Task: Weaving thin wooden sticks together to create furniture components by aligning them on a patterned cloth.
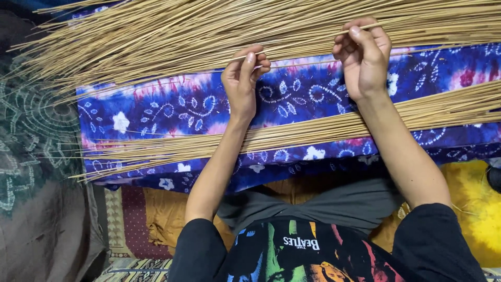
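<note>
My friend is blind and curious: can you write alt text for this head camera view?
Two bare hands, left hand and right hand, pinch one thin straw-coloured stick between them above a blue and purple patterned cloth. A big pile of sticks lies beyond the hands; a smaller bundle crosses under the forearms.

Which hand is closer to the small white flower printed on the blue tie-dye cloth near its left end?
Left. The left hand sits right of the white flower, pinching a thin straw stick; the right hand holds that stick farther right.
</note>
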